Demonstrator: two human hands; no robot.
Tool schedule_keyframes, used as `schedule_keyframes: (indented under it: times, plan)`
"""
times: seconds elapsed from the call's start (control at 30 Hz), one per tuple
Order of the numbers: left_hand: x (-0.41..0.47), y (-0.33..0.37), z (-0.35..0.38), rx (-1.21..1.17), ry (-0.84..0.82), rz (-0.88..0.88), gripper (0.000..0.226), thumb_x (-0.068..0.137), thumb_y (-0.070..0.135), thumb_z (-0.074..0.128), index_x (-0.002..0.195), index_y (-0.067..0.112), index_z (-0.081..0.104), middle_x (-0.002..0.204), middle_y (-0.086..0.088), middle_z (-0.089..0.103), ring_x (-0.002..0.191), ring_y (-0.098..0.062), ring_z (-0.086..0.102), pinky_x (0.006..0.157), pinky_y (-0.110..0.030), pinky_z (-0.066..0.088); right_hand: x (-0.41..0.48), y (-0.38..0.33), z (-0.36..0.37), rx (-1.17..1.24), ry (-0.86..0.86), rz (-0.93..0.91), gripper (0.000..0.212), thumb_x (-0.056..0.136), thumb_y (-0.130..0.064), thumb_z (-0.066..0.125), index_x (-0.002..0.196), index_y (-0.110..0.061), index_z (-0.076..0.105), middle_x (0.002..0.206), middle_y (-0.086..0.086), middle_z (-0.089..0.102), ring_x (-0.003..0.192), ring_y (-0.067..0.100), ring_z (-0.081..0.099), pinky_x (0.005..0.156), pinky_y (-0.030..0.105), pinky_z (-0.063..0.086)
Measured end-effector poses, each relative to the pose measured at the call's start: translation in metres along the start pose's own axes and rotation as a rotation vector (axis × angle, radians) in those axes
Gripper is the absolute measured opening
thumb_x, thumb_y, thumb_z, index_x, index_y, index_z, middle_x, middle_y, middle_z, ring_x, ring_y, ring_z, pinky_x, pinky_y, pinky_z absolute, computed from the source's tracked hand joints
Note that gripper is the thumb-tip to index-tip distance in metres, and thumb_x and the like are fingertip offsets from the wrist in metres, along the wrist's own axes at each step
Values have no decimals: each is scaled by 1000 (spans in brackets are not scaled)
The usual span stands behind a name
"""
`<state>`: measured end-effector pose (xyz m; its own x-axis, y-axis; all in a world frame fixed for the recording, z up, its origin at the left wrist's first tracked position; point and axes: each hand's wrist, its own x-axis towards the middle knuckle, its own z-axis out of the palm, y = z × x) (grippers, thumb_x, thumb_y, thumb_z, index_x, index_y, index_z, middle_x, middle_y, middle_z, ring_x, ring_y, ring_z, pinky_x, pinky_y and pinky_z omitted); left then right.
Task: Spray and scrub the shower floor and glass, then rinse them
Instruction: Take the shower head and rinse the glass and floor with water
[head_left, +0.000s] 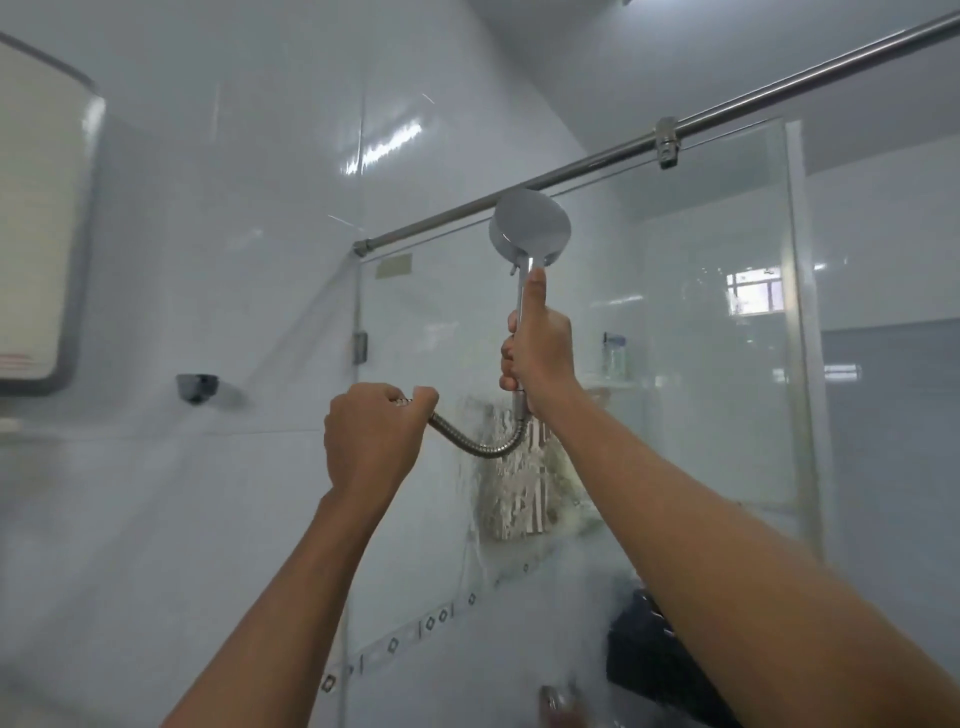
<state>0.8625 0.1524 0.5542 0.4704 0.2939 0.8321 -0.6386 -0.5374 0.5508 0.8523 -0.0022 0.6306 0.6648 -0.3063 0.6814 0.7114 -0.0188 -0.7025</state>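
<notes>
Head view: right hand is wrapped round the handle of the shower head, thumb up its stem, high against the glass panel at centre frame. Left hand is fisted on the metal hose just below. Held this high, spray could clear the rail or swing onto the white wall unit at upper left. A tugging hose could twist the wet handle loose. A pale sticker on the glass and red marks on the unit are too blurred to read.

No text, label or number is readable.
</notes>
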Motion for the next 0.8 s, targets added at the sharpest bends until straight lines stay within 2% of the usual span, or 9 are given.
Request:
schedule_keyframes:
  times: [0.5,0.63,0.8]
  plan:
    - [35,-55,-15,107,34,-53,46,80,34,61,49,15,32,47,2,24,45,-18,21,47,-28,21,53,25,80,-90,-59,-25,66,92,-74,31,75,-11,45,54,5,41,40,16,39,39,25,38]
    - [15,-68,-16,125,-17,-63,47,79,34,62,48,15,32,47,3,22,45,-17,19,46,-27,20,34,44,73,-85,-81,25,64,91,-75,34,78,-13,43,54,4,38,40,16,37,39,25,37]
    - [-38,-91,-23,155,-127,-53,49,76,32,64,47,16,28,47,3,18,47,-16,15,47,-30,18,-34,91,43,-88,-50,90,64,90,-75,36,78,-14,46,60,10,39,45,17,37,40,24,34]
